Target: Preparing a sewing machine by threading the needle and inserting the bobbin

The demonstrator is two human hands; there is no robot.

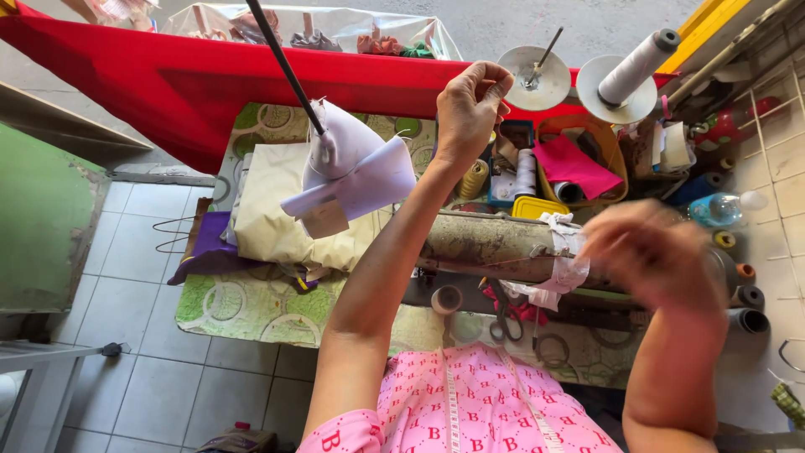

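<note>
At the sewing table's far edge, the left hand (470,105) pinches something unseen near a white thread cone (637,65); the blurred right hand (652,252) hides its fingers above the sewing machine (495,245).

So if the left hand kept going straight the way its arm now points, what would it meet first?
Probably the empty round thread stand with its thin spindle, just beyond the raised left hand. Past that lies the red cloth. Depth is unclear from this single head view, so the hand might pass above the stand.
</note>
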